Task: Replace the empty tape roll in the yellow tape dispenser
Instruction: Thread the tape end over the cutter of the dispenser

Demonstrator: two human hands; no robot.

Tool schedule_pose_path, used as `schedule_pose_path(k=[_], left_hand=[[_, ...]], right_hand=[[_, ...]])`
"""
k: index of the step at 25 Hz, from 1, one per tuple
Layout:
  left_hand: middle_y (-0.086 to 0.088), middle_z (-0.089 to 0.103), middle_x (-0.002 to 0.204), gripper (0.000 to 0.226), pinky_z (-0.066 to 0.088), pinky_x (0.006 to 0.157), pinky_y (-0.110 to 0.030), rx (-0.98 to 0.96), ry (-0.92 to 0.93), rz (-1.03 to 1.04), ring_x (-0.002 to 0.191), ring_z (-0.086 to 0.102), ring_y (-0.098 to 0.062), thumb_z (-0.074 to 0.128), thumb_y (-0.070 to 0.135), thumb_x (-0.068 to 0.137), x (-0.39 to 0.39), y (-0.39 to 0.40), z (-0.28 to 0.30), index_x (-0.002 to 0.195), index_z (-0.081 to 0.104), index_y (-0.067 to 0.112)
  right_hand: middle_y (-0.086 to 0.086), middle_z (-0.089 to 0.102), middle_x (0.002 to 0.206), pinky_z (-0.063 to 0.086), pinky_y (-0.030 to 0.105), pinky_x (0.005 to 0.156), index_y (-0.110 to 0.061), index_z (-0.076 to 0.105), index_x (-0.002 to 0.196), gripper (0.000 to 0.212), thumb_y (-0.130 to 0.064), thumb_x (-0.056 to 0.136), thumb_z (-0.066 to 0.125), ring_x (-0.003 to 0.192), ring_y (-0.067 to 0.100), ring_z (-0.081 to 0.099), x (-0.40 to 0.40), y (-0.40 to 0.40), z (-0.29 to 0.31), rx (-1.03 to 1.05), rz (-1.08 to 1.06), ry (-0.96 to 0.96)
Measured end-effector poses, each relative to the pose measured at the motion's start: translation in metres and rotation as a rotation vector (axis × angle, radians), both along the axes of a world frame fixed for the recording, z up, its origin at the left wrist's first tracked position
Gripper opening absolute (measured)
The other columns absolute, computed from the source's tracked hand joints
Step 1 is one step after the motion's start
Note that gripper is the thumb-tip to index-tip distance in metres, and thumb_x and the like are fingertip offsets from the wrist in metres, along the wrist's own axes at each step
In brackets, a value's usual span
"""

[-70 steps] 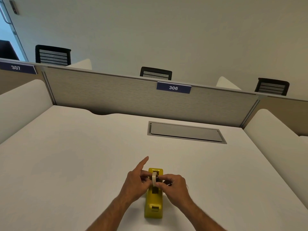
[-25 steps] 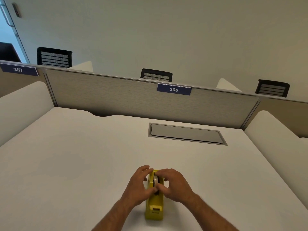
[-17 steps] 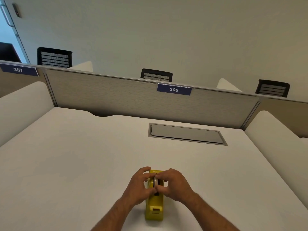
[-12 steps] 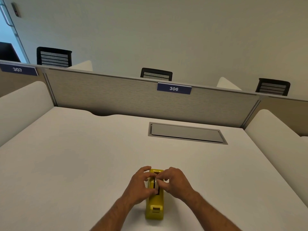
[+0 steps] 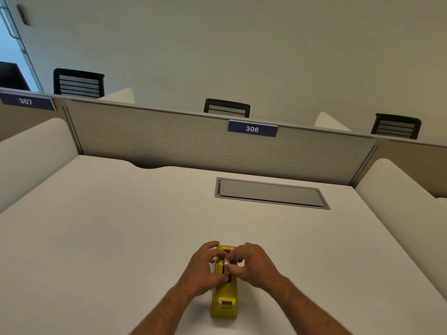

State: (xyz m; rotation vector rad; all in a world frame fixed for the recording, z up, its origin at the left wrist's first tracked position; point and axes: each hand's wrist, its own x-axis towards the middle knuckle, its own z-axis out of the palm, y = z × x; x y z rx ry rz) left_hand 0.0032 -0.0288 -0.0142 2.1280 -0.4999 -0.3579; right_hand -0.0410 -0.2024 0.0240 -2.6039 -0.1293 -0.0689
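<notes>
The yellow tape dispenser (image 5: 224, 296) stands on the white table (image 5: 108, 238) close to the person, its cutter end toward the camera, and both hands are bunched over its far half. The left hand (image 5: 202, 269) curls against the dispenser's left side, and the right hand (image 5: 251, 264) comes in from the right, fingertips of both pinching a pale tape roll (image 5: 226, 261) that sits upright in the slot, only a sliver of it visible between the fingers. Whether this roll is the empty one or a fresh one cannot be told, nor whether its hub sits in the side notches. The likely trouble is a crooked seat: if one side of the hub drops into its notch and the other rides on the wall, the roll would jam or pop out when pulled. Uneven pressing could tip or slide the light dispenser on the smooth table, since no hand clearly pins its base. The loose end of tape could also stick back on the roll.
</notes>
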Motion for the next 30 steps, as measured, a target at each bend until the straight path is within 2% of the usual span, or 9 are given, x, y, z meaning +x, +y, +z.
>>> schedule_pose_path(k=[8, 14, 18, 23, 27, 30], left_hand=[[0.014, 0.043, 0.142, 0.042, 0.045, 0.068, -0.012, -0.03, -0.012, 0.007, 0.103, 0.056, -0.01, 0.08, 0.048, 0.063, 0.0001, 0.0013, 0.0024, 0.101, 0.06, 0.049], [0.015, 0.042, 0.143, 0.053, 0.047, 0.071, -0.014, -0.006, 0.006, 0.003, 0.106, 0.054, -0.011, 0.088, 0.045, 0.057, 0.0028, -0.0006, 0.0005, 0.102, 0.061, 0.051], [0.015, 0.042, 0.144, 0.056, 0.044, 0.073, -0.013, 0.003, -0.008, 0.011, 0.107, 0.053, -0.009, 0.088, 0.047, 0.058, 0.0036, -0.0011, -0.0013, 0.108, 0.063, 0.047], [0.013, 0.042, 0.145, 0.058, 0.044, 0.076, -0.015, 0.009, -0.023, 0.013, 0.108, 0.052, -0.009, 0.088, 0.041, 0.06, 0.0032, -0.0009, -0.0004, 0.114, 0.065, 0.041], [0.011, 0.041, 0.147, 0.058, 0.045, 0.082, -0.019, 0.019, -0.03, 0.018, 0.112, 0.052, -0.012, 0.087, 0.043, 0.062, 0.0012, -0.0017, 0.0017, 0.115, 0.065, 0.039], [0.011, 0.042, 0.146, 0.056, 0.046, 0.079, -0.017, 0.012, -0.019, 0.019, 0.11, 0.053, -0.012, 0.088, 0.04, 0.061, 0.0003, -0.0022, 0.0031, 0.111, 0.065, 0.041]], right_hand=[[-0.006, 0.078, 0.093, 0.052, 0.029, 0.075, -0.028, 0.078, 0.098, 0.019, -0.037, 0.087, 0.066, 0.083, 0.01, 0.061, 0.0015, 0.0022, 0.0037, -0.01, 0.002, 0.001], [-0.006, 0.074, 0.096, 0.053, 0.031, 0.077, -0.027, 0.073, 0.105, 0.039, -0.052, 0.076, 0.068, 0.087, 0.012, 0.059, 0.0006, -0.0002, 0.0034, -0.122, 0.059, -0.004], [-0.009, 0.074, 0.093, 0.052, 0.032, 0.071, -0.029, 0.073, 0.103, 0.039, -0.057, 0.078, 0.062, 0.084, 0.012, 0.055, 0.001, 0.0003, 0.0016, -0.197, 0.125, -0.043], [-0.008, 0.077, 0.093, 0.053, 0.032, 0.072, -0.029, 0.077, 0.098, 0.03, -0.046, 0.086, 0.056, 0.083, 0.012, 0.058, 0.0024, 0.0009, -0.0006, -0.133, 0.097, -0.056], [-0.01, 0.077, 0.093, 0.053, 0.031, 0.072, -0.029, 0.076, 0.1, 0.034, -0.051, 0.08, 0.061, 0.083, 0.01, 0.059, 0.0026, -0.0004, 0.0004, -0.129, 0.118, -0.05], [-0.01, 0.077, 0.091, 0.054, 0.032, 0.071, -0.029, 0.077, 0.099, 0.031, -0.048, 0.082, 0.06, 0.082, 0.01, 0.058, 0.0033, 0.0001, -0.0004, -0.133, 0.113, -0.055]])
